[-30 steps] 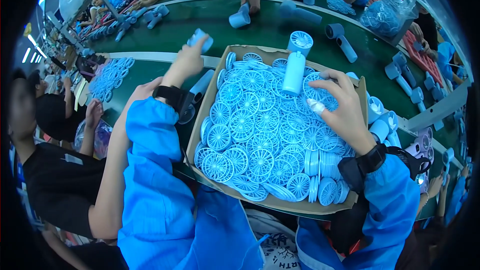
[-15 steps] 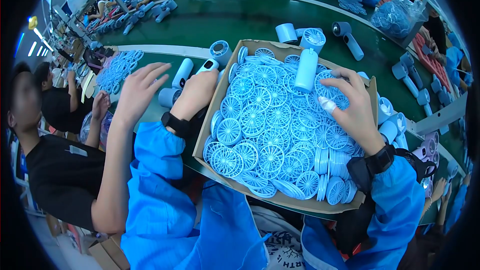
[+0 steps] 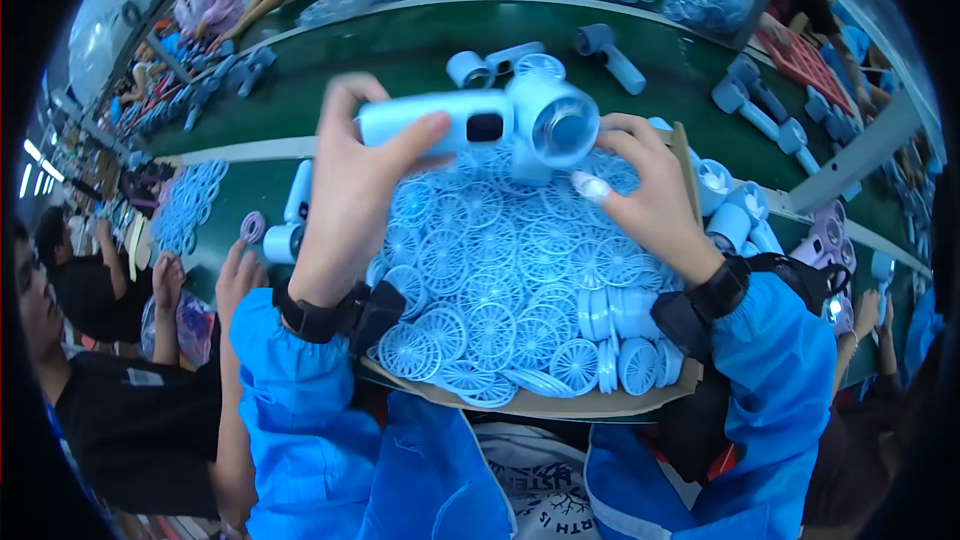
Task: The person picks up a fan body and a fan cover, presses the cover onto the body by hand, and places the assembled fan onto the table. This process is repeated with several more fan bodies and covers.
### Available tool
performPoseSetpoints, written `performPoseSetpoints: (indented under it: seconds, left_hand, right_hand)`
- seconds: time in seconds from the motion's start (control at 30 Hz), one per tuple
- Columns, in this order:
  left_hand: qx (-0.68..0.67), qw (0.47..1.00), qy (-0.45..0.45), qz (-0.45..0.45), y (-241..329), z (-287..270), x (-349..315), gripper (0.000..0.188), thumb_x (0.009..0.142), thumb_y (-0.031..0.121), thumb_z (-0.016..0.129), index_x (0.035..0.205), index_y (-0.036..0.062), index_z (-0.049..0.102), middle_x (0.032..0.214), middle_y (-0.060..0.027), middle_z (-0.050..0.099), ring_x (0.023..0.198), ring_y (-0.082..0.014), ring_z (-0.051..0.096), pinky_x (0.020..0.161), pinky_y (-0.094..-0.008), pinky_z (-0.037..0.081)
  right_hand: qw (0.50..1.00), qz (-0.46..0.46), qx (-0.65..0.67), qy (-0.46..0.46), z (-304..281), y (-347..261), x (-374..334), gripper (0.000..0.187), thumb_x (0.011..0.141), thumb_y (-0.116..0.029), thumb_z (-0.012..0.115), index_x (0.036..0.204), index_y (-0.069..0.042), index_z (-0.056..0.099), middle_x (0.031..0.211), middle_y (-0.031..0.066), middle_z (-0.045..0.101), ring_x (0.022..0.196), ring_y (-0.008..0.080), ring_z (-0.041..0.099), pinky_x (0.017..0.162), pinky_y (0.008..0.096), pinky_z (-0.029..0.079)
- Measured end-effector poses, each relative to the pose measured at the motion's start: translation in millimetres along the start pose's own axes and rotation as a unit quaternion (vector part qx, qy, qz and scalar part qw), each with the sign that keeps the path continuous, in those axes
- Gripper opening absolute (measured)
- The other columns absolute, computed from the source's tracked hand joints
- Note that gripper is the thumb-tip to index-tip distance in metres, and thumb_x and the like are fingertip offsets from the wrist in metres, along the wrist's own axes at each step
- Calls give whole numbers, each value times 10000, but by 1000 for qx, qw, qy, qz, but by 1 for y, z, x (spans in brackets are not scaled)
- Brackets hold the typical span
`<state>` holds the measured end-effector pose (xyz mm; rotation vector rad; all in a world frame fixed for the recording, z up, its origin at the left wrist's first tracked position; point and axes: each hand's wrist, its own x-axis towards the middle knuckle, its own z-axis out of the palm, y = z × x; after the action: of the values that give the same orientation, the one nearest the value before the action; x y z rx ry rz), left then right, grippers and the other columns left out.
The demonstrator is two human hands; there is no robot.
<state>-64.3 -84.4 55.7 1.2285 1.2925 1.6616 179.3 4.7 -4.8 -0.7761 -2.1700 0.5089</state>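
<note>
A light blue handheld fan [image 3: 430, 125] with a dark window on its handle is held up in my left hand [image 3: 345, 180], its fingers wrapped around the handle. My right hand [image 3: 650, 190] has thumb and fingers apart beside the fan's round head; whether the fingertips touch it, I cannot tell. White wrapping covers that thumb's tip. Below both hands, a cardboard box [image 3: 600, 405] is heaped with light blue round spoked grilles [image 3: 490, 270]. A second light blue fan [image 3: 540, 65] rests on the heap, partly hidden behind the held one.
Several blue fans [image 3: 610, 55] lie on the green bench [image 3: 400, 50] behind the box, and more [image 3: 735, 205] stand to its right. Blue rings [image 3: 190, 205] are piled at left. A co-worker's hand [image 3: 240, 275] is near a purple ring [image 3: 253, 228]. A metal post [image 3: 850, 155] slants at right.
My left hand has lifted a fan from the bench and brought it over the box. My right hand has come close to its head. The co-worker's raised hand has lowered at left.
</note>
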Motion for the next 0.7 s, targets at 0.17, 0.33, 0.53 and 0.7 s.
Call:
performPoseSetpoints:
  seconds: [0.17,0.33,0.53,0.7]
  left_hand:
    - [-188,966,3,-175,-30,11,-1,349,851,111,694,1069,21,436,1040,-130,575,888,-247,648,785,-335,585]
    - [-158,926,-145,-312,-36,18,5,415,853,112,678,1159,-9,427,1056,-134,576,921,-243,639,766,-334,576]
    - [1,922,-248,-298,-40,56,2,488,833,140,660,1227,-21,422,1008,-122,569,908,-214,625,750,-341,551]
    - [-49,956,-169,-236,-42,73,35,513,826,152,641,1253,-18,413,942,-108,563,835,-199,609,776,-365,537]
  right_hand:
    - [998,54,34,15,-4,3,2,312,749,-78,731,1036,-10,628,1178,125,514,1082,264,556,926,352,469]
    - [996,69,52,25,-3,16,-3,289,745,-49,733,1009,-5,624,1184,119,505,1058,245,575,914,340,504]
    - [994,67,66,-46,-4,13,1,266,744,-44,737,987,-20,630,1153,120,509,1045,254,580,911,353,513]
    - [971,102,-61,-209,-5,21,-3,273,737,-99,750,980,-44,638,1075,126,527,1018,297,567,882,387,490]
